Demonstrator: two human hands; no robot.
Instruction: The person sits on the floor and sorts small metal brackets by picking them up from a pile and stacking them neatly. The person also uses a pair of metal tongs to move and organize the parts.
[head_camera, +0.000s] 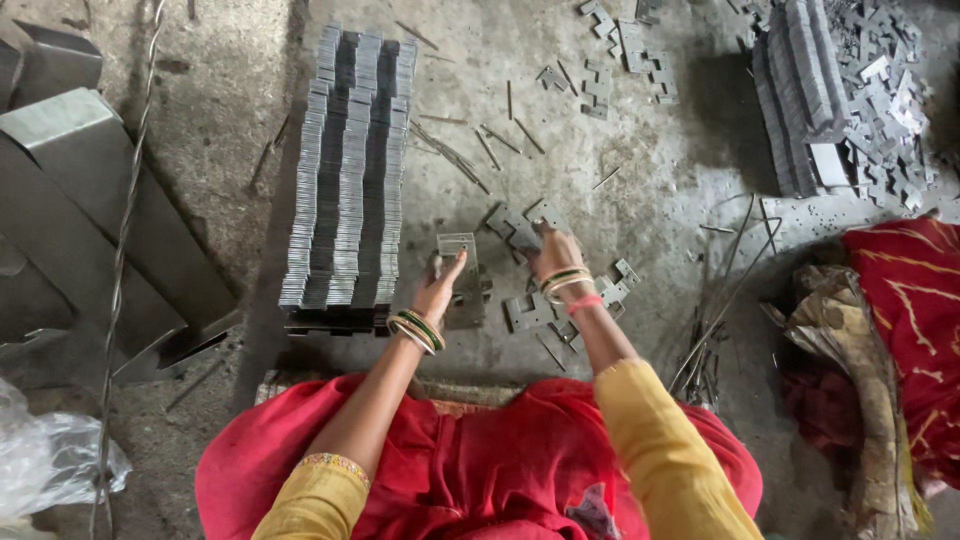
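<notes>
The left hand (437, 285) rests on a flat grey metal plate (458, 247) that stands a little raised off the concrete floor (650, 200). The thumb and fingers close on the plate's lower edge, so the grip is shut on it. The plate is roughly rectangular, dull and unpainted, with small slots or holes near its top edge (too small to count). It sits just right of a long, tidy stack of plates (350, 170) set on edge in rows.

The right hand (553, 252) reaches into a loose cluster of notched metal pieces (520, 232) lying on the floor just beside the plate. Its fingers are hidden behind the back of the hand, so whether that grip holds a piece or only touches one cannot be told.

Thin metal rods (455, 155) lie scattered beyond. A second heap of plates and offcuts (850, 90) sits at the upper right, partly cut off by the frame. A red cloth (915, 300) at the right runs out of view.
</notes>
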